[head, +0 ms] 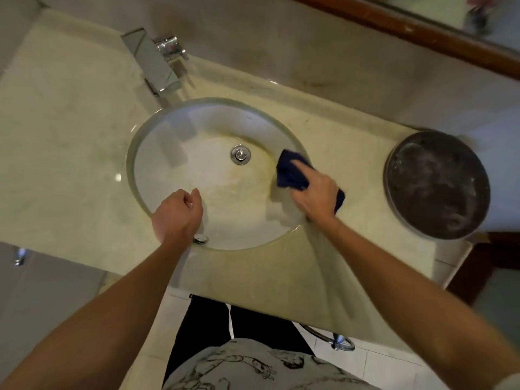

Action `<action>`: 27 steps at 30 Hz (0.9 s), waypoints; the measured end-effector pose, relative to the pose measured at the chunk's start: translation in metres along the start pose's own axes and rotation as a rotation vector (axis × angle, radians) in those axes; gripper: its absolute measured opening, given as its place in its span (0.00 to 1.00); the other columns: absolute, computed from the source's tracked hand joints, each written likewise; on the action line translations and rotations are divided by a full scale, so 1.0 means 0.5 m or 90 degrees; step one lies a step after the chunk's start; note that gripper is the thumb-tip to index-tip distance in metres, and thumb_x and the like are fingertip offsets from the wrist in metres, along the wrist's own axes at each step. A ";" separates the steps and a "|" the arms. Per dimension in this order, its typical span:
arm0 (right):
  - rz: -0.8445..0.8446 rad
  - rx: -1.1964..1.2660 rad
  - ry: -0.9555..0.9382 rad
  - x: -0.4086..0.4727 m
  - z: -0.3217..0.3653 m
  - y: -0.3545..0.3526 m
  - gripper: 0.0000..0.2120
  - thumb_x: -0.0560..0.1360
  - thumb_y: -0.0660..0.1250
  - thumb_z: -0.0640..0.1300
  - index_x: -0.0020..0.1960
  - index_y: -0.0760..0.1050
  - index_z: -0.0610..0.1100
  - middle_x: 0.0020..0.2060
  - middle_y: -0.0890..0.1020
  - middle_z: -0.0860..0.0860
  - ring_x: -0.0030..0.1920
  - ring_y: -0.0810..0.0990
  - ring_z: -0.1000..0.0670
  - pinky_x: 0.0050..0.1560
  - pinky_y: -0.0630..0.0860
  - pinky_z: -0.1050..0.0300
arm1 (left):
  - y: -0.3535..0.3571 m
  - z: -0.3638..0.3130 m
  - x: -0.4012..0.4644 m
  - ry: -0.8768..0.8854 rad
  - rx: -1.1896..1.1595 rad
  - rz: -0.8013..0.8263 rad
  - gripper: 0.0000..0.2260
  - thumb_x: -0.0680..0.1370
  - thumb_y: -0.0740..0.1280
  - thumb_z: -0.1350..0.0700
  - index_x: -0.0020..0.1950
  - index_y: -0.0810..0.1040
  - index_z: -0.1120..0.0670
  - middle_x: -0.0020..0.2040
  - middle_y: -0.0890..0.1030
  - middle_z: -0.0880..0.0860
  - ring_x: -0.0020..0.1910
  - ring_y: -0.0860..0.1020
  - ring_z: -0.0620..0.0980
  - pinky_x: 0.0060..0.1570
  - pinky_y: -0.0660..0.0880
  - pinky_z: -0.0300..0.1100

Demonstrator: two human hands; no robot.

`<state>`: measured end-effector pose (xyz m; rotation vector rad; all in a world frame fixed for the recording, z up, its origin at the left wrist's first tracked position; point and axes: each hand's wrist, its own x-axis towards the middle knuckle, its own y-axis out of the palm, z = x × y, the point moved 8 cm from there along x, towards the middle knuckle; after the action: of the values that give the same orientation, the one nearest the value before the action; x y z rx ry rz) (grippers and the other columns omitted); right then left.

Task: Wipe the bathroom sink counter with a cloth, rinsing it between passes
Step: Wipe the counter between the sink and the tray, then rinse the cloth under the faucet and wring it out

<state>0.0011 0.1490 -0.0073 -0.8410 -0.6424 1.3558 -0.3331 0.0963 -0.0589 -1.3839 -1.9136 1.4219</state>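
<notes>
Right hand (315, 192) presses blue cloth (291, 171) on sink (146, 190) right rim, covering most of cloth. Left hand (177, 212) loosely curled, holding nothing, over near rim. No readable writing.

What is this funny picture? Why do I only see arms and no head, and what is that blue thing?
The camera sits on a person's head and looks down, so you see only their two arms. Below is a bathroom counter with a round sink set into it, a drain in the middle, and a shiny tap behind. The blue thing is a cloth. The right hand presses it on the sink's right edge to wipe. The left hand hangs over the sink's near edge, loosely curled, holding nothing. To the right stands a round dark pan.
</notes>
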 end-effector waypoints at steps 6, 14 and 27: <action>0.166 0.343 0.101 -0.110 0.055 0.059 0.06 0.75 0.70 0.40 0.46 0.85 0.49 0.41 0.86 0.52 0.45 0.84 0.51 0.49 0.79 0.54 | -0.014 -0.003 -0.009 -0.011 -0.055 0.004 0.21 0.81 0.56 0.40 0.38 0.76 0.51 0.34 0.78 0.48 0.37 0.79 0.54 0.38 0.70 0.45; 0.036 0.375 0.092 -0.068 0.162 0.046 0.07 0.79 0.68 0.42 0.47 0.78 0.54 0.35 0.81 0.61 0.36 0.78 0.59 0.40 0.74 0.60 | -0.012 -0.204 -0.046 0.001 -0.615 0.427 0.24 0.75 0.61 0.31 0.64 0.78 0.43 0.62 0.83 0.48 0.59 0.81 0.43 0.58 0.77 0.44; 0.288 0.123 -0.159 0.035 0.315 0.172 0.41 0.74 0.70 0.40 0.81 0.58 0.60 0.57 0.83 0.56 0.45 0.80 0.57 0.48 0.81 0.51 | -0.068 -0.169 0.117 -0.054 -0.608 0.223 0.19 0.72 0.79 0.44 0.53 0.74 0.50 0.46 0.84 0.50 0.44 0.85 0.47 0.46 0.82 0.42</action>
<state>-0.1735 0.1902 0.0098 -0.6883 -0.5160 1.9228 -0.3109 0.1891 -0.0079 -2.1615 -2.6561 0.6467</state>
